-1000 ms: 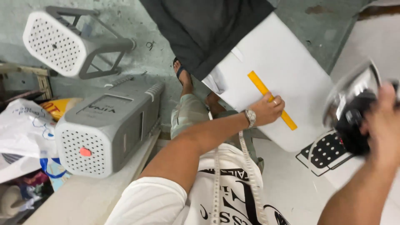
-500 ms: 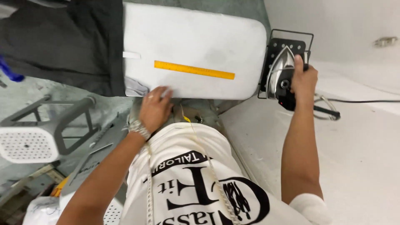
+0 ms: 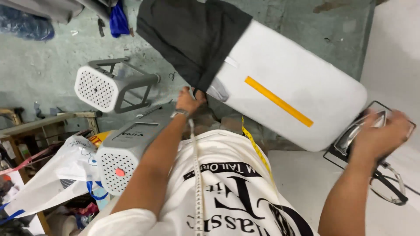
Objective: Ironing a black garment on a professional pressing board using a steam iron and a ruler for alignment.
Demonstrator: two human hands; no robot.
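Two hands are at work in the head view: the left hand [image 3: 189, 99] is curled shut, pinching the lower edge of the dark garment [image 3: 192, 37], which drapes over the far-left end of the white pressing board [image 3: 302, 74], while the right hand [image 3: 379, 136] is closed over the handle of the iron [image 3: 356, 134], which rests on its stand at the board's right end. The board's long axis runs from upper left to lower right, with the garment up and left of the iron, nearer the left hand. Count: one garment, one iron, one board bearing one yellow ruler [image 3: 278, 101], two grey perforated stools [image 3: 114, 85].
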